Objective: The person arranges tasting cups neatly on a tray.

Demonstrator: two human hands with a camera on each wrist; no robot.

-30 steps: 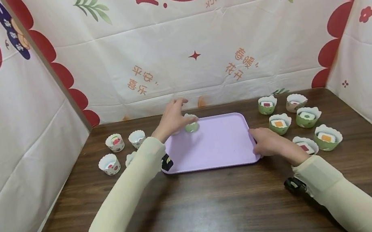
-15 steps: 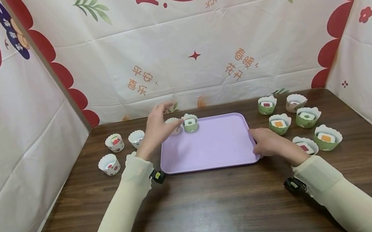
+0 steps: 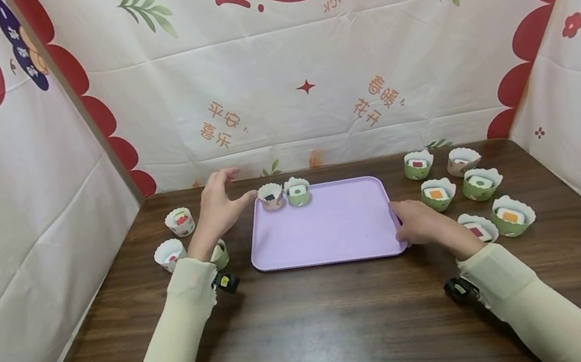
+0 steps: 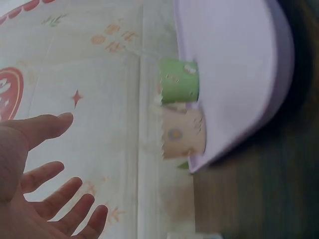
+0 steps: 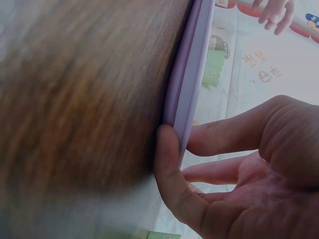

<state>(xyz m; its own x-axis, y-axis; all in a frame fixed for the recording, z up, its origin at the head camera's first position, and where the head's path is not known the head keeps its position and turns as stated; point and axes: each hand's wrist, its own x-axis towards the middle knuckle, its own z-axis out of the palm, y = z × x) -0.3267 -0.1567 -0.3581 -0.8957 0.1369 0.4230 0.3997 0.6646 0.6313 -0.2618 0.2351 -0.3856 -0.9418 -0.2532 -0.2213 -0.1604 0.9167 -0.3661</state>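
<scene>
**At the tray's far left corner, a second cup now stands**

On the lilac tray (image 3: 327,226), a pink paper cup (image 3: 271,197) now stands just beside the green paper cup (image 3: 297,192), where one second ago there was only the green one. The left hand (image 3: 218,209) has let go and drawn back to the left, fingers spread and empty. The right hand (image 3: 415,223) keeps pinching the tray's right edge. The placing seems finished; more cups wait on both sides.
</scene>
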